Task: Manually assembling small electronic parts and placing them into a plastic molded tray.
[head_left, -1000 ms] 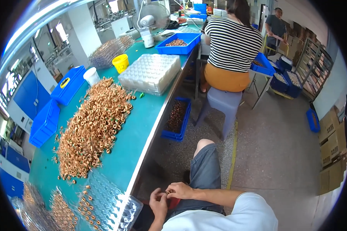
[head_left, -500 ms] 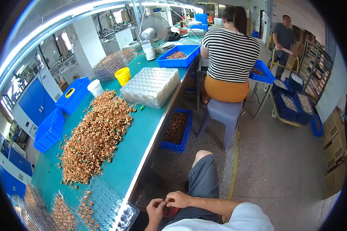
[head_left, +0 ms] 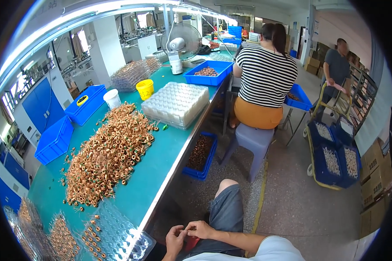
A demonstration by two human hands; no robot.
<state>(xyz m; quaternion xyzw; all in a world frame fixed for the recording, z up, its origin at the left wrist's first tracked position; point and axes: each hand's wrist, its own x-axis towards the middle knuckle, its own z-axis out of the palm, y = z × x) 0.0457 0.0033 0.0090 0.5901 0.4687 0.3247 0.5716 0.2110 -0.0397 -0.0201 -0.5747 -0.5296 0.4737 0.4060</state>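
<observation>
My left hand (head_left: 175,238) and my right hand (head_left: 199,228) meet over my lap at the lower edge, fingers pinched together on a small copper coil ring that is mostly hidden between them. Something red lies under the hands on my thigh. A big heap of copper coil rings (head_left: 106,154) covers the green workbench (head_left: 163,154) to my left. A clear blister tray (head_left: 117,237), partly filled with coils, lies at the bench's near edge, close to my left hand.
A stack of clear trays (head_left: 176,103), a yellow cup (head_left: 145,89), a white cup (head_left: 112,98) and blue bins (head_left: 86,104) stand farther along the bench. A seated person in a striped top (head_left: 265,76) works ahead. A blue bin of parts (head_left: 200,153) sits on the floor; a cart with blue bins (head_left: 333,158) stands right.
The view has tilted and shifted slightly, so the bench and the seated person sit lower and nearer. My hands stay together over my lap, working the small coil.
</observation>
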